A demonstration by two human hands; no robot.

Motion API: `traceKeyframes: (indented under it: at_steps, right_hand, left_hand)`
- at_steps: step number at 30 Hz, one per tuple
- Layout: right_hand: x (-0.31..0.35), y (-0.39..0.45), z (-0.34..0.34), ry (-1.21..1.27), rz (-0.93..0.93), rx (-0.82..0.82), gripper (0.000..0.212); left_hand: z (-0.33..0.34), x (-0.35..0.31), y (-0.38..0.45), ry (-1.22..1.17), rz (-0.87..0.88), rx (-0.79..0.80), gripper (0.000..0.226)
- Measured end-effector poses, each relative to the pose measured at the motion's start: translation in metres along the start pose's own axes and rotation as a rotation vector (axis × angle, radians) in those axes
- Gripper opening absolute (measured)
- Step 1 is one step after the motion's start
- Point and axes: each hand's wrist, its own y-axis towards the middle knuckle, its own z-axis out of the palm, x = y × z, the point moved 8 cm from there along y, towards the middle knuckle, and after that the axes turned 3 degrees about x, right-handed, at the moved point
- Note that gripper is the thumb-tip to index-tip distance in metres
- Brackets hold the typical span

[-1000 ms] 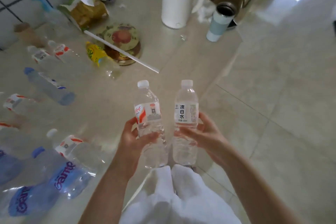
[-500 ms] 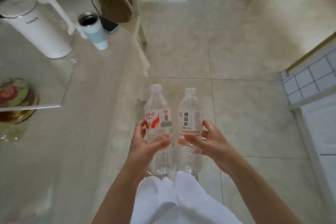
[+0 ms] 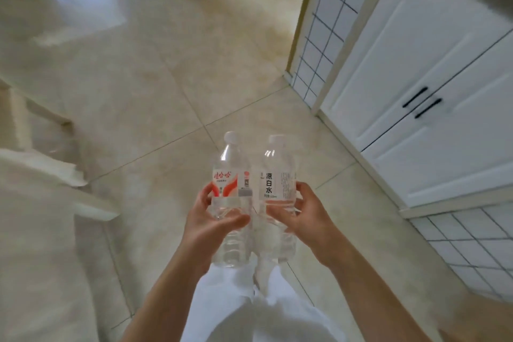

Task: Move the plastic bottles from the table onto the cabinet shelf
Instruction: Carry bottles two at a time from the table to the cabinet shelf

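Two clear plastic bottles are held upright side by side over a beige tiled floor (image 3: 166, 69): the left hand (image 3: 211, 223) wraps the red-and-white labelled bottle (image 3: 231, 189), and the right hand (image 3: 305, 216) wraps the white-labelled bottle (image 3: 277, 183) printed "凉白水". A white cabinet (image 3: 416, 91) with black handles, doors closed, stands to the right. The blurred table edge (image 3: 41, 203) lies left, with nothing between the bottles and the cabinet.

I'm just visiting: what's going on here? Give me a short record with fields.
left hand: holds the red-labelled bottle, upright
right hand: holds the white-labelled bottle, upright
bottles: side by side, both capped and clear
cabinet: white, to the right, doors closed
floor: beige tiles
shelf: not in view
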Motion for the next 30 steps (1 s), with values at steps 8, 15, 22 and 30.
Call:
traceKeyframes:
  at_steps: [8, 15, 22, 30]
  right_hand:
    - [-0.016, 0.032, -0.090, 0.266, 0.070, -0.257, 0.055]
    - [0.004, 0.079, -0.168, 0.395, 0.081, -0.447, 0.055]
    - [0.011, 0.090, -0.226, 0.506, 0.098, -0.668, 0.059]
    - [-0.002, 0.078, -0.305, 0.602, 0.101, -0.849, 0.062]
  left_hand:
    - [0.078, -0.037, 0.088, 0.178, 0.000, 0.117, 0.081]
    - [0.166, -0.096, 0.187, 0.336, 0.033, 0.325, 0.081]
    - [0.256, -0.128, 0.240, 0.497, 0.075, 0.506, 0.087]
    - [0.359, -0.123, 0.252, 0.592, 0.077, 0.624, 0.101]
